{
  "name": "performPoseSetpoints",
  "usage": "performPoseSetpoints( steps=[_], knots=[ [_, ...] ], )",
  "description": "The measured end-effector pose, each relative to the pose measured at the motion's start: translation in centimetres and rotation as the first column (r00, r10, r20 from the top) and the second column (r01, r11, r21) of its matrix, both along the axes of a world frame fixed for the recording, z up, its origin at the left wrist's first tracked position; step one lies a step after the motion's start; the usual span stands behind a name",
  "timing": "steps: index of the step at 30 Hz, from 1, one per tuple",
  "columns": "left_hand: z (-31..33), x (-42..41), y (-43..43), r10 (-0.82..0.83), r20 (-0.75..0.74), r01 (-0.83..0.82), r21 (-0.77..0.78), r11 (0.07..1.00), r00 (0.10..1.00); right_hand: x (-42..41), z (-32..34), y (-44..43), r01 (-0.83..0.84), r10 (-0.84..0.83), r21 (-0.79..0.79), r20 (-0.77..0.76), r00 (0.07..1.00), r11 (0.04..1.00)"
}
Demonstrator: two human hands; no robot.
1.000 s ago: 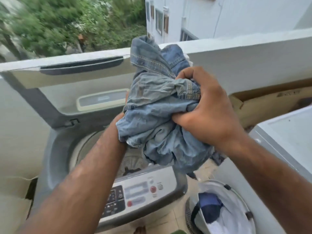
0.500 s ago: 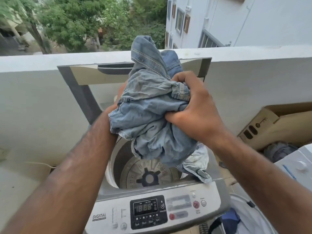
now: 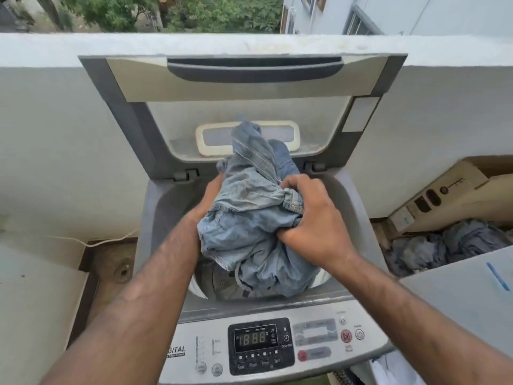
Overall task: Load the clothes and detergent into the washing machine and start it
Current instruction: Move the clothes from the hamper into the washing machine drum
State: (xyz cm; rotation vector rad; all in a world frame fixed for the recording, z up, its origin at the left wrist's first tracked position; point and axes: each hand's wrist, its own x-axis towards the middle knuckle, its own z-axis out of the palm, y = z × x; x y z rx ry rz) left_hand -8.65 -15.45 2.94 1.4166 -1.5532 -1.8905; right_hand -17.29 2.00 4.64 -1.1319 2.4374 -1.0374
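While the lid [image 3: 249, 79] stands raised, you hold the denim bundle [image 3: 249, 223] over the mouth of the washing machine [image 3: 358, 207], its lower folds hanging into the drum [image 3: 219, 282]. Your right hand [image 3: 313, 226] grips it, fingers curled into the cloth. Your left hand [image 3: 211, 195] lies against the other side, fingers hidden; its grip cannot be determined.

Assessment: loading under way, not complete. More grey-blue clothes [image 3: 444, 243] lie heaped to the right, below a cardboard box [image 3: 449, 195]. No detergent in view. Start outstanding; the control panel [image 3: 261, 345] shows digits.

Materials: faded, soft, crumpled denim with stitched seams; smooth grey plastic casing; clouded translucent lid window.
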Motion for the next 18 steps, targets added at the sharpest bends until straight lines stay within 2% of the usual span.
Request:
performPoseSetpoints(
  steps=[3, 6, 7, 8, 9, 12, 15, 18],
  knots=[
    [-2.8, -0.7, 1.0, -0.013, 0.021, 0.009, 0.166, 0.986, 1.0, -0.1, -4.2, 0.6, -0.006, 0.007, 0.112, -0.004, 1.0, 0.994],
    [-6.9, -0.3, 0.8, -0.076, 0.101, 0.054, 0.205, 0.977, 0.992, -0.4, -7.9, 1.0, -0.05, 0.059, 0.254, -0.031, 0.998, 0.966],
    [-7.8, -0.4, 1.0, -0.027, 0.121, 0.0, 0.216, 0.976, 0.992, -0.5, -9.0, 1.1, -0.076, 0.09, 0.315, -0.03, 0.995, 0.946],
    [-8.5, -0.3, 1.0, 0.005, 0.201, -0.039, 0.165, 0.986, 0.98, -0.6, -9.8, 1.1, -0.101, 0.119, 0.373, -0.026, 0.993, 0.922],
    [-10.0, 0.0, 0.6, 0.094, 0.248, -0.141, 0.176, 0.974, 0.964, -0.7, -10.4, 1.2, -0.12, 0.141, 0.427, -0.017, 0.99, 0.896],
    [-13.0, 1.9, 0.2, -0.078, 0.312, -0.028, 0.323, 0.946, 0.947, -0.5, -11.6, 1.2, -0.138, 0.158, 0.5, 0.003, 0.987, 0.855],
    [-12.5, 2.6, 0.3, -0.139, 0.367, 0.028, 0.294, 0.956, 0.92, 0.0, -11.8, 1.3, -0.136, 0.166, 0.501, -0.015, 0.986, 0.855],
    [-11.8, 2.3, 0.6, -0.2, 0.356, 0.118, 0.238, 0.964, 0.913, 0.2, -11.7, 1.4, -0.136, 0.174, 0.499, -0.031, 0.984, 0.856]
  ],
)
